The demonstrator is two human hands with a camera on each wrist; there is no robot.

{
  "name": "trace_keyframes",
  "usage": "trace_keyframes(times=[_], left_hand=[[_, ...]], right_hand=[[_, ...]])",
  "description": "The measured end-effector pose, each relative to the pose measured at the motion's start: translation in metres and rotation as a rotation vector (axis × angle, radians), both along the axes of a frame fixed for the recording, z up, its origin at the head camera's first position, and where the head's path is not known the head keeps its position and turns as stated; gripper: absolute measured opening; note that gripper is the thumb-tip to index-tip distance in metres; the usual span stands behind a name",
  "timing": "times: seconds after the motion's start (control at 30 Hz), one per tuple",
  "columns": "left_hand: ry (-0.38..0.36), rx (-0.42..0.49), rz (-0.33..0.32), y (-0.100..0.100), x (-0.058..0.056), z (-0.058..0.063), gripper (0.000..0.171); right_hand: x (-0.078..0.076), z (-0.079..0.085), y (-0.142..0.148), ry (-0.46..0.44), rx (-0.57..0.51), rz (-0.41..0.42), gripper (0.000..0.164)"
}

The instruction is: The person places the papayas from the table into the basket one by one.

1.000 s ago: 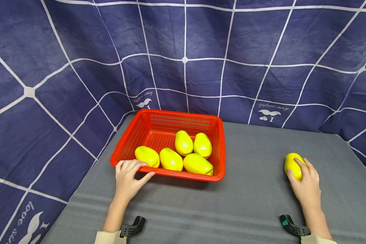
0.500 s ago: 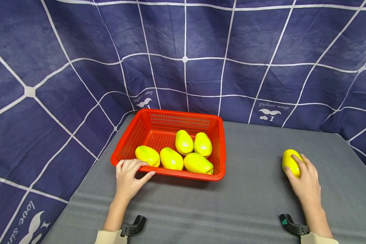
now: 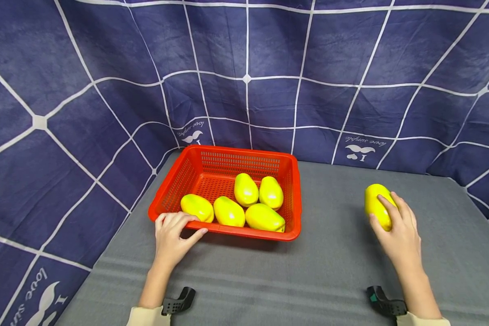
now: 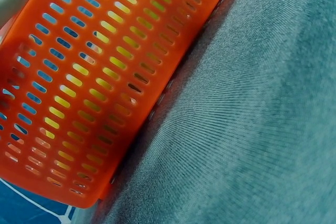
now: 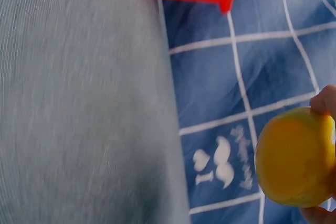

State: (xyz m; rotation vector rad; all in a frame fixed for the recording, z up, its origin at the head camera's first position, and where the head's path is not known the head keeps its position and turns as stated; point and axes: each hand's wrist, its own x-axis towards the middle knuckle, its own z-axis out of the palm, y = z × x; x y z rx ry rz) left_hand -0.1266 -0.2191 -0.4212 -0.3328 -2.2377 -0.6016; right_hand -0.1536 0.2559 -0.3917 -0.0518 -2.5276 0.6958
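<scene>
My right hand (image 3: 401, 231) grips a yellow papaya (image 3: 376, 203), thumb on the near side and fingers over its top right. In the right wrist view that papaya (image 5: 294, 156) appears off the table, with fingertips at its edge. My left hand (image 3: 173, 237) holds the near left rim of a red plastic basket (image 3: 244, 154), fingers over the rim and thumb along the outside of the front wall. Several more yellow papayas (image 3: 228, 212) lie inside the basket, mostly towards its front and right. The left wrist view shows the basket's slotted wall (image 4: 105, 77) close up.
A grey cloth (image 3: 330, 262) covers the table under both hands. Behind and to the left hangs a dark blue curtain (image 3: 277, 104) with white lines, reaching down to the table. Bare grey cloth lies between the basket and the right hand.
My right hand has raised the papaya off the table and carried it a little left and away from me. The left hand and the basket have stayed in place.
</scene>
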Motion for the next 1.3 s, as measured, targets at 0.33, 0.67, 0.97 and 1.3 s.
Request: trace_keyframes(times=[0.33,0.67,0.97,1.3], left_hand=[[-0.012,0.001,0.001,0.000,0.000,0.000,0.056],[-0.022,-0.002,0.005,0.000,0.001,0.000,0.056],[-0.008,-0.004,0.002,-0.001,0.001,-0.002,0.055],[-0.002,-0.008,0.011,-0.001,0.000,-0.002,0.056]], right_hand=[[0.012,0.013,-0.038,0.096,0.023,0.132,0.051],[0.026,0.018,-0.069,0.175,0.060,0.285,0.056],[0.038,0.019,-0.092,0.247,0.054,0.389,0.055],[0.027,0.033,-0.124,0.251,0.036,0.470,0.055]])
